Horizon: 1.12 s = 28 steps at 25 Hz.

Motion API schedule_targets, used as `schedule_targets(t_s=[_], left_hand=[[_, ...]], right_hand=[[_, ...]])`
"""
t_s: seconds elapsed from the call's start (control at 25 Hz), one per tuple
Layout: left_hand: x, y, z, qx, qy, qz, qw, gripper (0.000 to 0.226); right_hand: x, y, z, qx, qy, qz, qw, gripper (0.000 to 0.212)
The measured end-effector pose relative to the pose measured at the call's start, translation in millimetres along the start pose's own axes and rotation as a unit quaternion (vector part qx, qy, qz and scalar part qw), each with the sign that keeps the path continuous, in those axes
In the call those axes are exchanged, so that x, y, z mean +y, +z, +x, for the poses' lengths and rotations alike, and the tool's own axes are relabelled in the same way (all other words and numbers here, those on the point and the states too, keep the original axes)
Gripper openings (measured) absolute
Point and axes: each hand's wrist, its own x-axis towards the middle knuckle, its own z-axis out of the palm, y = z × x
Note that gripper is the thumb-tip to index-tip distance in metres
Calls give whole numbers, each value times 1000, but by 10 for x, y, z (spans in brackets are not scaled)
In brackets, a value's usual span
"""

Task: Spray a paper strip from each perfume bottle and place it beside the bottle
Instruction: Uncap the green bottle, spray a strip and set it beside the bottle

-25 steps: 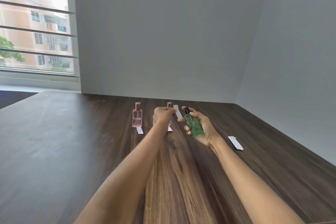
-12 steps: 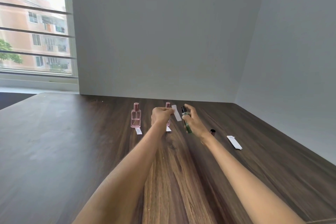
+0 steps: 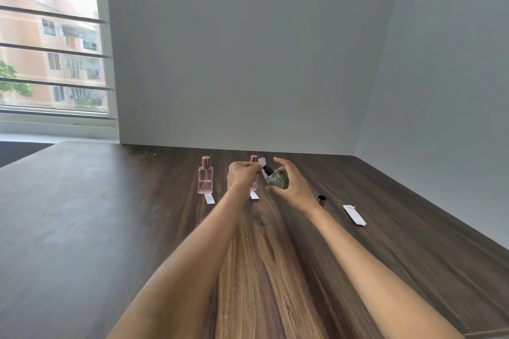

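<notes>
My right hand (image 3: 289, 184) grips a small green perfume bottle (image 3: 277, 179), tilted with its black nozzle toward the upper left. My left hand (image 3: 242, 175) pinches a white paper strip (image 3: 263, 164) held upright just in front of that nozzle. A pink bottle (image 3: 205, 179) stands on the table at the left with a strip (image 3: 210, 199) lying before it. A second pink bottle (image 3: 253, 159) stands mostly hidden behind my left hand, its own strip (image 3: 254, 195) on the table below.
A dark cap (image 3: 321, 199) lies on the wooden table (image 3: 110, 215) right of my right wrist. A small stack of white paper strips (image 3: 354, 215) lies further right. Grey walls close the table's far and right sides; a window is at left.
My right hand has turned the green bottle so its label faces me, and its nozzle has come closer to the strip. The left hand has hardly moved.
</notes>
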Motion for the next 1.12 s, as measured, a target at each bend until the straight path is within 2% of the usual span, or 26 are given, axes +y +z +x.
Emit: schedule_targets(t_s=[0.12, 0.44, 0.56, 0.72, 0.88, 1.12], left_hand=[[-10, -11, 11, 0, 1, -6, 1000, 11], [-31, -8, 48, 0, 5, -7, 1000, 16], [-36, 2, 48, 1, 7, -5, 1000, 17], [-46, 23, 42, -1, 1, -8, 1000, 15], [-56, 33, 41, -4, -5, -22, 1000, 12], [-81, 23, 36, -9, -8, -26, 1000, 12]], right_hand=[[6, 9, 7, 35, -16, -43, 998, 69], [0, -5, -7, 101, -88, -198, 971, 52], [4, -18, -38, 93, -72, -123, 985, 39], [3, -12, -36, 73, -24, -24, 997, 41], [-22, -7, -35, 25, 17, 29, 999, 52], [-97, -11, -39, -18, 85, 142, 986, 39]])
